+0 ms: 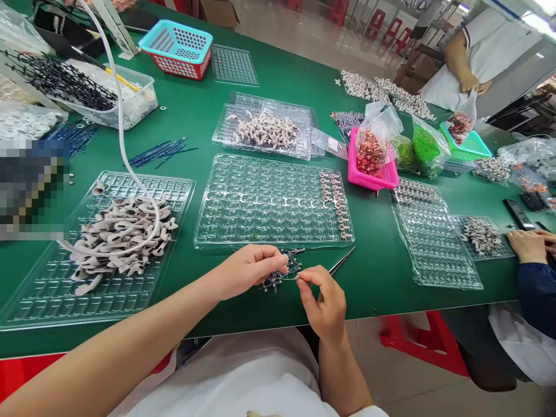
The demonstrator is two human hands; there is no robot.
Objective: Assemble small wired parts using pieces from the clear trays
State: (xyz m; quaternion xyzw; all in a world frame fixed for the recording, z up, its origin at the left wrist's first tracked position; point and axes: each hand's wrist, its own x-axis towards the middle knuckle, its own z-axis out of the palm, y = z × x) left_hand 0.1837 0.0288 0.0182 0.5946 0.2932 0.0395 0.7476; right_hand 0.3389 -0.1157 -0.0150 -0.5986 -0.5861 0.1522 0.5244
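Note:
My left hand [256, 267] is closed over a pile of small dark wired parts [282, 275]; whatever its fingertips pinch is hidden. Just right of it, my right hand [324, 298] pinches a thin pale wire-like piece [292, 279] between thumb and forefinger. Tweezers [342, 260] lie on the table behind my right hand. Beyond both hands sits a clear compartment tray [260, 200], its right-hand columns filled with small pale parts [333, 188]. At the left, a heap of beige curved pieces [124, 231] rests on another clear tray [182, 188].
A white cable [119, 104] arches over the left heap. Farther back are stacked trays with beige pieces [267, 130], a blue-and-red basket [178, 49] and a pink basket [373, 179]. A co-worker's hand [527, 246] rests at the far right; another person [473, 63] stands behind.

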